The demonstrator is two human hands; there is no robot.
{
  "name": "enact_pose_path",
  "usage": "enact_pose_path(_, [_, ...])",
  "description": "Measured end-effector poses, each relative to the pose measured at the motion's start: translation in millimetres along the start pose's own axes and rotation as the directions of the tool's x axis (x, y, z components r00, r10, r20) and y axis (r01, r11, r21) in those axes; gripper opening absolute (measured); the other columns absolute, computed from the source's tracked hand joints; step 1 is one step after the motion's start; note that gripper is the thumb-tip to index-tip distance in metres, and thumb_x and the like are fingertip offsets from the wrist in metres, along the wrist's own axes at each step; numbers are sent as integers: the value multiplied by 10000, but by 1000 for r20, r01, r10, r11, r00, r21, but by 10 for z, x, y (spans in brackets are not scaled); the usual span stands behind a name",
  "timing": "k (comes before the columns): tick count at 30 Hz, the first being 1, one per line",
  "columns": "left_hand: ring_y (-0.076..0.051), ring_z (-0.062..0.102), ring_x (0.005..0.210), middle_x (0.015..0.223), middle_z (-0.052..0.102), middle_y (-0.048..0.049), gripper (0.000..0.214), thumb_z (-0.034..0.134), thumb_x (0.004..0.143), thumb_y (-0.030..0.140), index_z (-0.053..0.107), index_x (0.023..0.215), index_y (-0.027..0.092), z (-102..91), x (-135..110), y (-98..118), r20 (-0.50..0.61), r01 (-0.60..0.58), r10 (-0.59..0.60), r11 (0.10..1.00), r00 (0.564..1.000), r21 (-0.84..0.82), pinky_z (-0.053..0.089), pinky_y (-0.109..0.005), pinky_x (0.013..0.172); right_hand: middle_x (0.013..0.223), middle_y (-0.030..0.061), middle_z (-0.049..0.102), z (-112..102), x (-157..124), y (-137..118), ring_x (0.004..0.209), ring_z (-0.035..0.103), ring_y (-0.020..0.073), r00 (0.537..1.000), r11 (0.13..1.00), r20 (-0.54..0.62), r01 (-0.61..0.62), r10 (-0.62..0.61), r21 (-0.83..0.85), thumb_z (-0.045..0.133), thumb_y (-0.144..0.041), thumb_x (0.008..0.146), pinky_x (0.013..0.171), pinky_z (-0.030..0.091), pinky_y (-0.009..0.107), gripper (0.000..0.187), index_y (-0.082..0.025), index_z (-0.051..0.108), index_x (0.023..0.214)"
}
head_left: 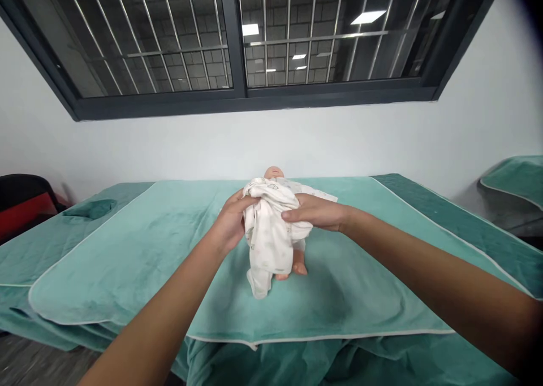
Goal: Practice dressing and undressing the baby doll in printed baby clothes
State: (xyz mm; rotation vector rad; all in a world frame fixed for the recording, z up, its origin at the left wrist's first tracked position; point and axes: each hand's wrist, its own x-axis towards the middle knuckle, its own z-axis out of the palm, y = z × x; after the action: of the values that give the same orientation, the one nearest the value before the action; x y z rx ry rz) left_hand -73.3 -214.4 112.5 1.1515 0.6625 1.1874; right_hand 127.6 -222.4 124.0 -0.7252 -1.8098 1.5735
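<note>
L hand [231,219] grips a white garment [271,242] at its L edge, thumb laid over the top, other fingers mostly hidden behind the cloth. R hand [316,209] pinches the same garment on its R side, thumb in front, rest of the fingers hidden by cloth. Garment's bunched up btwn the two, w/ small faint prints, lower end hanging down in front of a doll [274,172].

Doll lies on a lt. green blanket [127,250], head twd the wall [297,137], feet twd the camera; torso's mostly hidden. White cloth w/ a sleeve shape also shows by its R side; can't tell if it's worn or just lying there.

Blanket has pale edging and sits over darker green covers [441,202]. Above: dark-framed window [244,95] w/ metal bars. Far L: a black & red thing [25,205], cut off by the pic edge.
</note>
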Motion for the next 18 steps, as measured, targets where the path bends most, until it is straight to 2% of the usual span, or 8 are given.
enact_pose_path(2, [-195, 660, 842, 940, 720, -64, 270, 698, 744, 231, 685, 999, 143, 33, 11, -63, 25, 20, -19, 999, 1000, -41, 497, -276, 753, 1024, 59, 709, 2, 3, 20, 1013, 626, 218, 1000, 1000, -6, -8, 8, 5, 741, -405, 775, 873, 483, 325, 405, -175, 676, 1102])
enact_pose_path(5, [-214, 668, 905, 1042, 715, -92, 342, 681, 805, 339, 670, 1090, 151, 31, -19, -148, 140, 92, -81, 993, 987, -70, 506, -301, 792, 1048, 61, 713, 8, 54, 75, 1011, 641, 210, 975, 975, -218, 91, -45, 205, 678, -444, 831, 888, 492, 316, 361, -192, 680, 1089])
enact_pose_path(7, [-229, 678, 891, 1039, 718, -113, 416, 719, 777, 362, 661, 1125, 142, -9, -57, -180, 235, 166, -155, 986, 960, -30, 512, -318, 790, 1017, 69, 721, 3, 85, 127, 963, 661, 213, 948, 935, -317, 142, -34, 326, 665, -460, 837, 878, 504, 323, 357, -182, 683, 1060])
enact_pose_path(10, [-280, 688, 883, 1035, 717, -160, 528, 799, 689, 312, 648, 1154, 113, -64, -108, -176, 342, 266, -275, 961, 899, 75, 523, -360, 772, 986, 90, 727, 10, 69, 200, 928, 674, 232, 942, 898, -336, 144, 5, 416, 659, -480, 835, 856, 519, 349, 393, -164, 680, 1069])
enact_pose_path(12, [-293, 686, 908, 1056, 711, -171, 542, 805, 679, 295, 644, 1163, 111, -68, -125, -172, 327, 287, -309, 951, 893, 114, 523, -371, 787, 1028, 94, 722, 35, -1, 251, 959, 669, 241, 939, 896, -345, 159, -7, 415, 645, -487, 844, 866, 517, 361, 425, -180, 662, 1137])
enact_pose_path(14, [-277, 683, 920, 1064, 710, -159, 507, 783, 705, 301, 644, 1159, 121, -57, -129, -217, 251, 280, -303, 952, 919, 124, 518, -361, 807, 1081, 87, 714, 74, -120, 333, 986, 661, 245, 935, 916, -353, 145, -4, 374, 664, -471, 832, 871, 512, 368, 450, -209, 641, 1197])
enact_pose_path(16, [-259, 683, 894, 1029, 718, -140, 453, 759, 722, 310, 654, 1121, 124, -53, -129, -339, 173, 289, -313, 946, 934, 148, 515, -347, 800, 1127, 85, 703, 124, -280, 477, 1008, 653, 256, 942, 945, -329, 43, 70, 324, 724, -432, 783, 874, 506, 376, 498, -218, 631, 1223])
enact_pose_path(18, [-252, 679, 858, 958, 727, -112, 366, 723, 730, 303, 672, 1048, 130, -60, -131, -526, 119, 335, -369, 913, 922, 233, 511, -337, 766, 1132, 94, 703, 194, -460, 689, 1016, 648, 278, 930, 956, -318, -94, 184, 278, 766, -416, 733, 867, 502, 390, 541, -193, 643, 1210])
